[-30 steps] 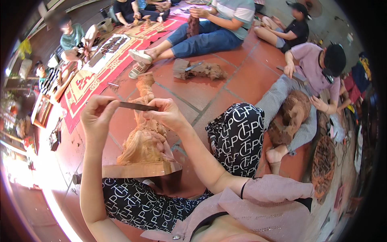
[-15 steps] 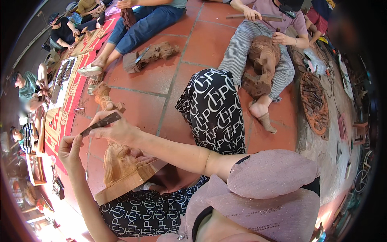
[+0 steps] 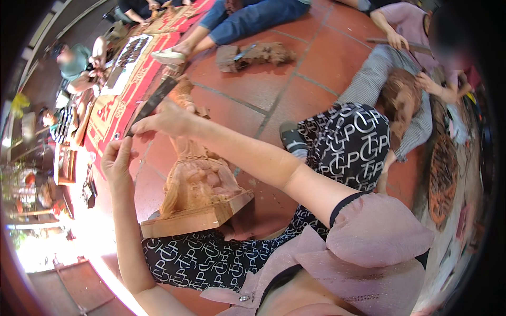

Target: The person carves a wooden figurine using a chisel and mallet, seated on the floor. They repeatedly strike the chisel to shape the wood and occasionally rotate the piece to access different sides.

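Note:
A dark, flat, narrow strip [image 3: 158,96], perhaps a file, slants up and to the right, held in the air between both hands. My right hand [image 3: 171,120] is closed on its middle, thumb along one side. My left hand [image 3: 118,159] pinches its lower end between thumb and fingers. Beneath my right forearm stands a light-brown wood carving [image 3: 197,179] on a thick squared base [image 3: 203,217], close by my bent leg. Part of its upper section is hidden behind my right hand.
On the red tiles lies a rough dark wood piece [image 3: 255,55]. At right, a seated person holds a brown carving [image 3: 403,100] between the legs. An oval tray [image 3: 441,179] of tools is beyond. A red patterned mat [image 3: 113,100] with other people runs along the left.
The view has shifted, so the surroundings sit farther right, and the carving shows more fully. Both hands keep their hold on the strip, which now stands more steeply.

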